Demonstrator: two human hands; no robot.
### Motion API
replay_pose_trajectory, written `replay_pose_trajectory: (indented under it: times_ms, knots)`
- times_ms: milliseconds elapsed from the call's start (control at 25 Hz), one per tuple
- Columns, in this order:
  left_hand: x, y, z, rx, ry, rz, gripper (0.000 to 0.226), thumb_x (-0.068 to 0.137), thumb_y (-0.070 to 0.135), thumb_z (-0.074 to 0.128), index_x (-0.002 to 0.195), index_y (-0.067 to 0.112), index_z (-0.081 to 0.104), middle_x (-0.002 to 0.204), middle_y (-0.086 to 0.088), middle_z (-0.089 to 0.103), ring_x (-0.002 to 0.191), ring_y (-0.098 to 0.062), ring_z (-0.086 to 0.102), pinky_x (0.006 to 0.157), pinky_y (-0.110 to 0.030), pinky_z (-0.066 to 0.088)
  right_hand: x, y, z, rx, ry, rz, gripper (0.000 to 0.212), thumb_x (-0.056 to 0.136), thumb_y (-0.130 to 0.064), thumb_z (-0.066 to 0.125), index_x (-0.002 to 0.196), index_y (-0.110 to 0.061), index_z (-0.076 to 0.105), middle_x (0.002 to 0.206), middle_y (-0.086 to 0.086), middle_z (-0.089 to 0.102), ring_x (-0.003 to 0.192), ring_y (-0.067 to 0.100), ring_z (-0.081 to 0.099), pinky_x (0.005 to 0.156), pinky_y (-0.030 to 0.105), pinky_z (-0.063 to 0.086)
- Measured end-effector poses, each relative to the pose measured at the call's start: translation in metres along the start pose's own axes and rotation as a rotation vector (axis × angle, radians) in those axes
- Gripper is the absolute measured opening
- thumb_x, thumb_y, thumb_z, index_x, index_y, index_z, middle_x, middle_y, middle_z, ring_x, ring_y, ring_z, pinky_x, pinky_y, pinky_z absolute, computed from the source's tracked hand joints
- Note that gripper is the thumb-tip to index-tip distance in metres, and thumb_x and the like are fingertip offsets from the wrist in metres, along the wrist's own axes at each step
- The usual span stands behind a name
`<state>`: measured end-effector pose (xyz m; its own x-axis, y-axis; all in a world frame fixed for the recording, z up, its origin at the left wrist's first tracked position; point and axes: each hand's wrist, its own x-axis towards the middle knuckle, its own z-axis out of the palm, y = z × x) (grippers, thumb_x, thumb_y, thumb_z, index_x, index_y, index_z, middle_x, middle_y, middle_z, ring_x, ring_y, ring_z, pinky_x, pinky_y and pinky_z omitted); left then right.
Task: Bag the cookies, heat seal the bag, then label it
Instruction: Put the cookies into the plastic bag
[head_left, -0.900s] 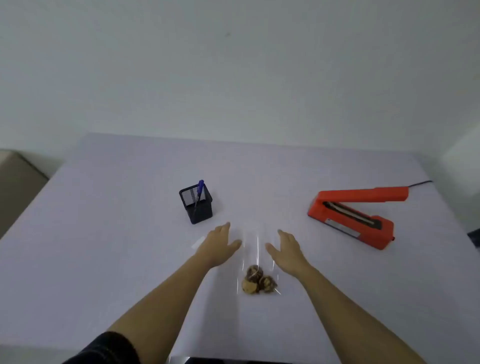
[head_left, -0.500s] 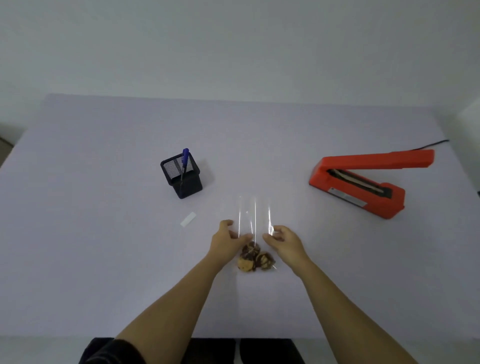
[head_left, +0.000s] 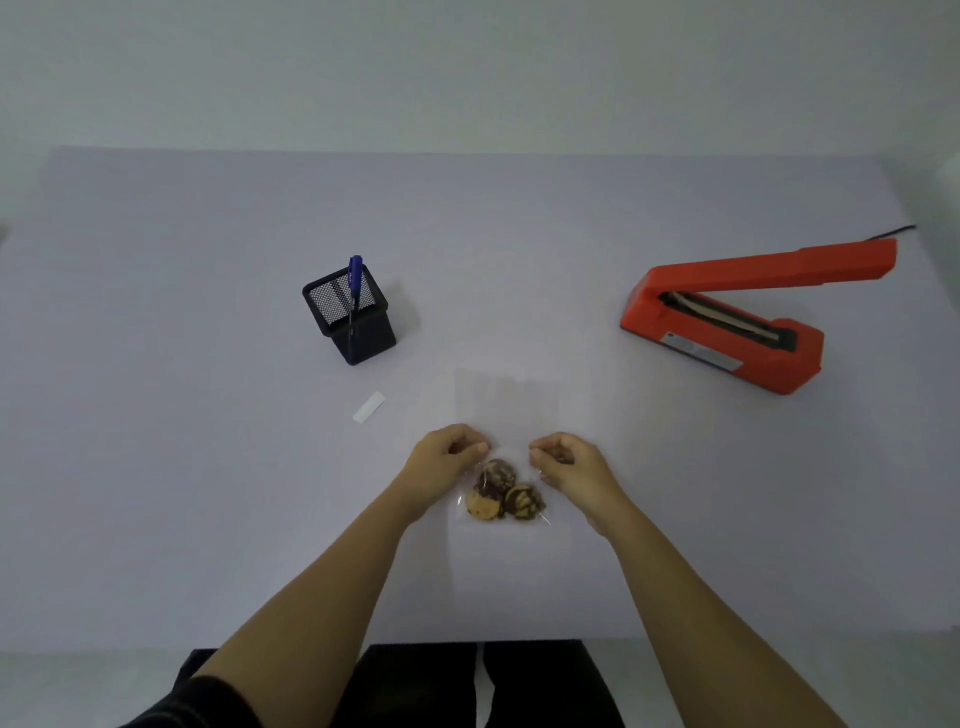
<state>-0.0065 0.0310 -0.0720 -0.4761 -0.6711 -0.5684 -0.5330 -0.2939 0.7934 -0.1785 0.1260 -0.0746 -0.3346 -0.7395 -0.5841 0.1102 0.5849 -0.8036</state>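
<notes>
A clear plastic bag lies flat on the white table, its open end pointing away from me. Three brown-and-tan cookies sit inside at the near, closed end. My left hand pinches the bag's left edge just above the cookies. My right hand pinches the right edge at the same height. An orange heat sealer stands at the right with its arm raised. A small white label lies left of the bag.
A black mesh pen holder with a blue pen stands at the left middle. The sealer's black cord runs off the far right. The table's near edge is close to my body.
Both hands drew back from flat on the table beside the bag to pinch its sides above the cookies. The camera tilted down, and the bag now looks flatter.
</notes>
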Motion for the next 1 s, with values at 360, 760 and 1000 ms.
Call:
replay_pose_trajectory:
  times_ms: [360, 760, 1000]
  knots:
    - [0.004, 0.002, 0.015, -0.108, 0.107, 0.039, 0.013, 0.082, 0.028, 0.071, 0.094, 0.024, 0.071, 0.088, -0.001, 0.073, 0.083, -0.014, 0.070, 0.079, -0.030, 0.058, 0.006, 0.000, 0.012, 0.118, -0.002, -0.021, 0.022, 0.082, -0.024, 0.070, 0.101, -0.018, 0.061, 0.097, 0.004, 0.071, 0.089, 0.013, 0.068, 0.075, 0.024, 0.055]
    - [0.013, -0.009, 0.007, -0.122, 0.099, 0.115, 0.014, 0.084, 0.018, 0.068, 0.096, 0.016, 0.075, 0.090, 0.002, 0.075, 0.088, -0.011, 0.070, 0.084, -0.028, 0.056, 0.021, 0.007, 0.015, -0.050, -0.015, -0.174, 0.009, 0.082, -0.017, 0.069, 0.078, -0.022, 0.063, 0.085, -0.003, 0.070, 0.082, 0.005, 0.066, 0.077, 0.025, 0.052]
    - [0.007, -0.009, 0.017, 0.048, 0.261, 0.223, 0.012, 0.086, 0.021, 0.065, 0.093, 0.018, 0.076, 0.083, 0.017, 0.070, 0.079, 0.008, 0.064, 0.077, -0.011, 0.051, 0.018, 0.009, 0.018, 0.103, -0.020, -0.153, 0.018, 0.084, -0.016, 0.067, 0.096, -0.029, 0.064, 0.092, 0.004, 0.073, 0.089, 0.015, 0.068, 0.076, 0.027, 0.055]
